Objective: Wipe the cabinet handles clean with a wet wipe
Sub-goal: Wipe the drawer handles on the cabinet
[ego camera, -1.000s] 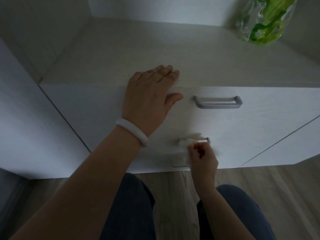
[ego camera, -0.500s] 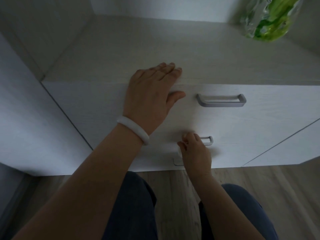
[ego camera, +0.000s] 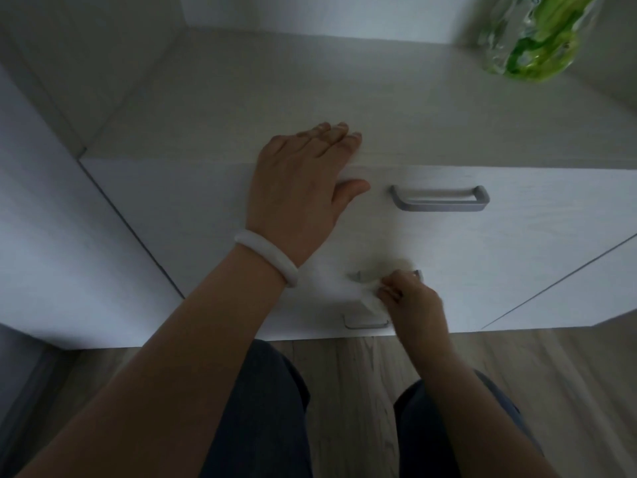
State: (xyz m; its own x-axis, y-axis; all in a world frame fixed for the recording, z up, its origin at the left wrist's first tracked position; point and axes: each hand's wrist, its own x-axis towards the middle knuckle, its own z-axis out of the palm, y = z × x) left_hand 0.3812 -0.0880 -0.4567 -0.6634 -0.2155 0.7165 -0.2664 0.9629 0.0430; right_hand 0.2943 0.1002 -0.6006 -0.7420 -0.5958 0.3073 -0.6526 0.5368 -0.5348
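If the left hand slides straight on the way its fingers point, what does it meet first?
Probably nothing close: the left hand points across the bare cabinet top toward the back wall. The green packet sits well off to the right.

Pale matt woodgrain cabinet (ego camera: 517, 257), brushed metal handle (ego camera: 440, 200).
Wipe (ego camera: 370, 298) soft, cloth-like; bracelet (ego camera: 267, 262) smooth and glossy; floor (ego camera: 517, 367) matt wood-look planks.

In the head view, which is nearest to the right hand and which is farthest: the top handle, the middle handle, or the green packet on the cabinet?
Measured from the right hand:
1. Middle handle: under the hand, touched through the wet wipe.
2. Top handle: above the hand, on the top drawer front.
3. Green packet: far corner of the cabinet top, up and right.
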